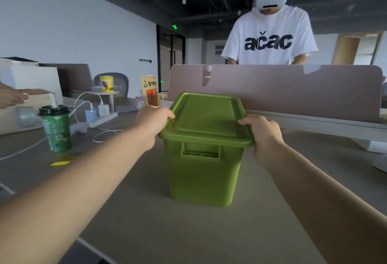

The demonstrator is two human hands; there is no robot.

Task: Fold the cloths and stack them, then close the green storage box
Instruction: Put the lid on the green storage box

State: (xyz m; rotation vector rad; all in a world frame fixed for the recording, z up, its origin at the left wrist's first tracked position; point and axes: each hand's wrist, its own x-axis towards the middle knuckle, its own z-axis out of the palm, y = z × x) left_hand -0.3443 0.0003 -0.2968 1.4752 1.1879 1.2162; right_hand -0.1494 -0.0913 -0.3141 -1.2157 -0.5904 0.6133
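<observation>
The green storage box (204, 176) stands upright on the grey table in the middle of the head view. Its green lid (206, 117) lies on top of the box. My left hand (151, 125) grips the lid's left edge, thumb on top and fingers curled under the rim. My right hand (262, 136) grips the lid's right edge the same way. The lid hides the inside of the box, and no cloths are in sight.
A green drink cup (56, 128) stands at the left, with a yellow tag (59, 162) on the table below it. White cables and chargers (98, 110) lie behind it. A pink desk divider (293, 89) rises just behind the box, and a person in a white T-shirt (270, 37) stands beyond it.
</observation>
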